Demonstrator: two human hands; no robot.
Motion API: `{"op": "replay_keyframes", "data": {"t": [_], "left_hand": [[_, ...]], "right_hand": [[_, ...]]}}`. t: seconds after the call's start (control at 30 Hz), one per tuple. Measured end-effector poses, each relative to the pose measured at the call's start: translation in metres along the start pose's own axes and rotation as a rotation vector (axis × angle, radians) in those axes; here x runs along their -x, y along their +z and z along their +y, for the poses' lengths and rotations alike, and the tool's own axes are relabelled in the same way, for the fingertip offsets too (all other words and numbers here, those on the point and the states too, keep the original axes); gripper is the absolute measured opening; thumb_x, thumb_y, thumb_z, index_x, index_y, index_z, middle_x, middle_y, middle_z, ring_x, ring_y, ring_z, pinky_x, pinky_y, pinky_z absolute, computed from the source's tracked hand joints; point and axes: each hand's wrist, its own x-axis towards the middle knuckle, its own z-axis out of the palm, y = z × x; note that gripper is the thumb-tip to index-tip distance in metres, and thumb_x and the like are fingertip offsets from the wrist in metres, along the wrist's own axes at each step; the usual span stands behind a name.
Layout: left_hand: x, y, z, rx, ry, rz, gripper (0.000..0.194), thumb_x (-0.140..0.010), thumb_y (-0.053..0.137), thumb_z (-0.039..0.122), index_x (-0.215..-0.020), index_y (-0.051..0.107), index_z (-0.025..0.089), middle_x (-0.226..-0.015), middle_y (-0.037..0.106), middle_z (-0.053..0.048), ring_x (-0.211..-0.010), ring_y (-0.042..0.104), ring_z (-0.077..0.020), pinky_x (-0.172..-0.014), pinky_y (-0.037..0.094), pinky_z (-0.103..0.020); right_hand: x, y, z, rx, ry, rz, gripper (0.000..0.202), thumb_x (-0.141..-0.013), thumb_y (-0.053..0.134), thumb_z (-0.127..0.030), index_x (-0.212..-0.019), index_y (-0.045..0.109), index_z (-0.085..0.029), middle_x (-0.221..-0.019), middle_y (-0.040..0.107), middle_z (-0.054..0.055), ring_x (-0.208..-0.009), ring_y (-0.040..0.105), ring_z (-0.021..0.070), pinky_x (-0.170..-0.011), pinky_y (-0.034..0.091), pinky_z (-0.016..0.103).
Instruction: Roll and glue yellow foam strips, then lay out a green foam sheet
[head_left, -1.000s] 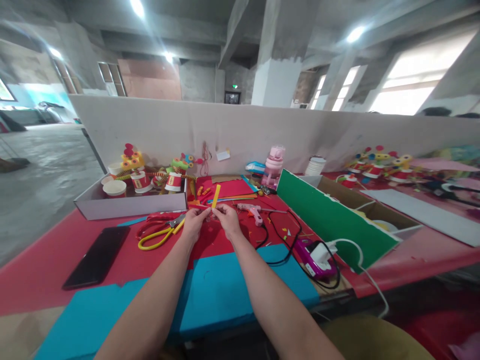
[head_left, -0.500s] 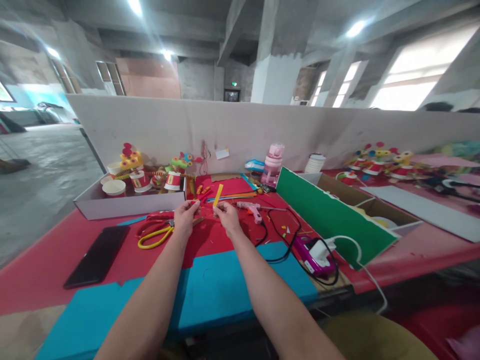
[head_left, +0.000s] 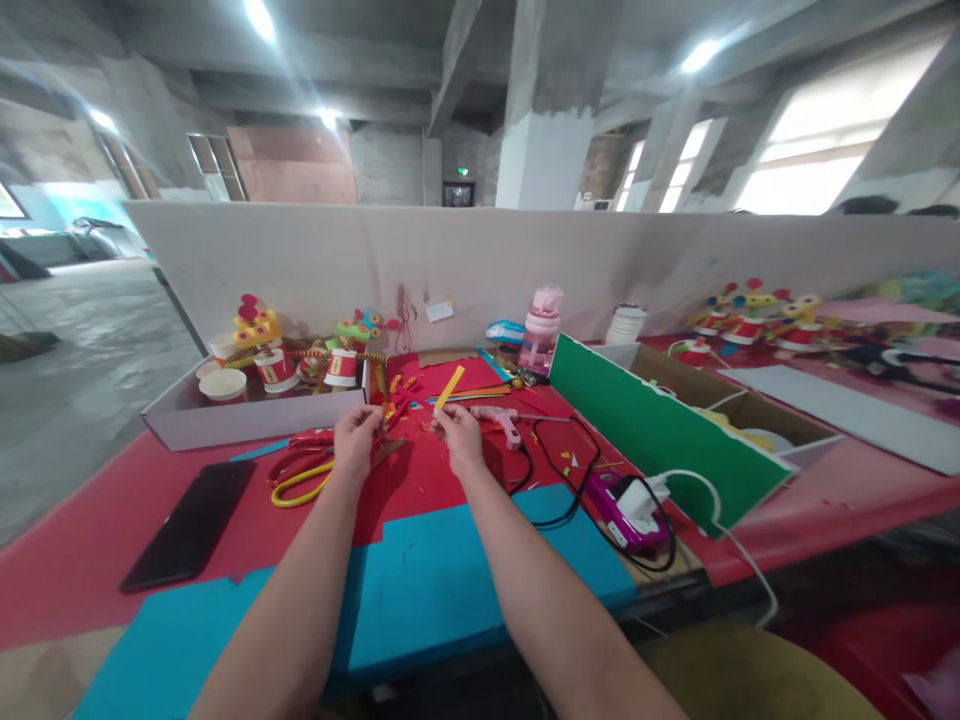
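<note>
the right hand (head_left: 460,438), at the centre of the frame, pinches a narrow, flat yellow strip (head_left: 451,388) between thumb and fingertips. the grip is narrow and sits at the strip's lower end; the rest of the strip stands clear above the fingers, tilted toward the upper right of the frame.

the left hand (head_left: 357,440), left of centre, is well apart from the strip. its fingertips are drawn close together, but i cannot tell whether something thin lies between them. beside its wrist, on the red-covered table (head_left: 420,490), lies a tool with a yellow looped handle (head_left: 296,502), partly hidden by the arm.

just right of the right hand lies a pink plastic glue gun (head_left: 513,432). a flat bright-blue sheet (head_left: 450,550) spreads under the forearms at the lower centre, and a black rectangular phone (head_left: 187,525) lies at the lower left. a white open box (head_left: 247,422) with paper-cup figures in it stands at the left, beyond the phone.
</note>
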Motion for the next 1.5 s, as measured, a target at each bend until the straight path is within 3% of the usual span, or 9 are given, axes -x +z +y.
{"op": "replay_keyframes", "data": {"t": [0.17,0.27,0.57,0.7,0.93,1.03,1.2,1.33,1.5], "left_hand": [[0.022,0.027,-0.008,-0.107,-0.108,-0.312,0.036,-0.058,0.079,0.04,-0.079,0.066,0.014,-0.062,0.061,0.0,-0.053,0.052,-0.0097,-0.053,0.042,-0.021],[0.026,0.032,-0.011,-0.14,-0.108,-0.379,0.037,-0.059,0.079,0.043,-0.077,0.065,0.013,-0.064,0.062,-0.001,-0.053,0.053,-0.0103,-0.053,0.042,-0.022],[0.016,0.023,-0.018,-0.131,-0.028,-0.236,0.033,-0.062,0.076,0.042,-0.063,0.055,0.016,-0.049,0.053,0.004,-0.047,0.048,-0.009,-0.049,0.036,-0.021],[0.014,0.021,-0.016,-0.126,-0.056,-0.2,0.032,-0.06,0.077,0.039,-0.058,0.055,0.016,-0.046,0.051,0.004,-0.045,0.045,-0.0078,-0.047,0.033,-0.02],[0.011,0.014,-0.006,0.004,-0.067,-0.042,0.034,-0.058,0.077,0.042,-0.073,0.061,0.015,-0.056,0.057,0.003,-0.047,0.047,-0.0071,-0.048,0.036,-0.02],[0.012,0.016,-0.007,-0.008,-0.133,-0.107,0.04,-0.059,0.078,0.045,-0.08,0.062,0.015,-0.063,0.06,0.002,-0.05,0.05,-0.0073,-0.05,0.04,-0.02],[0.016,0.022,-0.018,-0.033,-0.159,-0.283,0.037,-0.058,0.081,0.041,-0.074,0.06,0.015,-0.057,0.057,0.002,-0.049,0.05,-0.0082,-0.051,0.041,-0.021],[0.015,0.02,-0.022,-0.023,-0.139,-0.27,0.035,-0.058,0.08,0.04,-0.069,0.058,0.015,-0.052,0.056,0.003,-0.046,0.049,-0.0084,-0.049,0.038,-0.021],[0.011,0.018,-0.024,-0.062,-0.107,-0.264,0.033,-0.06,0.079,0.039,-0.067,0.059,0.014,-0.052,0.056,0.002,-0.047,0.048,-0.0083,-0.05,0.037,-0.021]], "right_hand": [[0.004,0.005,0.0,-0.083,0.035,-0.045,0.024,-0.059,0.072,-0.032,-0.072,0.058,-0.018,-0.059,0.061,-0.004,-0.053,0.056,0.0108,-0.059,0.049,0.026],[0.006,0.006,0.001,-0.071,0.067,-0.106,0.025,-0.057,0.074,-0.032,-0.071,0.059,-0.018,-0.058,0.061,-0.005,-0.052,0.055,0.0105,-0.057,0.048,0.025],[0.013,0.009,0.001,0.007,0.185,-0.162,0.034,-0.05,0.08,-0.035,-0.071,0.061,-0.017,-0.058,0.061,-0.005,-0.052,0.056,0.0094,-0.054,0.047,0.022],[0.014,0.009,0.002,0.042,0.196,-0.174,0.035,-0.049,0.082,-0.035,-0.068,0.059,-0.016,-0.057,0.061,-0.005,-0.051,0.056,0.0092,-0.052,0.048,0.022],[0.012,0.007,0.003,0.06,0.196,-0.116,0.031,-0.052,0.081,-0.03,-0.066,0.057,-0.017,-0.054,0.061,-0.004,-0.048,0.056,0.0091,-0.048,0.046,0.02],[0.011,0.008,0.001,-0.018,0.205,-0.098,0.03,-0.052,0.08,-0.03,-0.069,0.059,-0.017,-0.059,0.063,-0.004,-0.051,0.057,0.0089,-0.05,0.048,0.02],[0.014,0.008,0.001,-0.055,0.222,-0.147,0.029,-0.052,0.08,-0.03,-0.067,0.059,-0.017,-0.053,0.059,-0.006,-0.048,0.054,0.0076,-0.05,0.047,0.019],[0.014,0.009,0.003,-0.015,0.239,-0.166,0.028,-0.052,0.08,-0.029,-0.066,0.06,-0.016,-0.054,0.061,-0.004,-0.05,0.056,0.0089,-0.053,0.049,0.022],[0.013,0.009,0.006,0.035,0.159,-0.159,0.026,-0.055,0.078,-0.029,-0.069,0.062,-0.016,-0.056,0.063,-0.003,-0.051,0.057,0.0098,-0.055,0.05,0.023]]}}
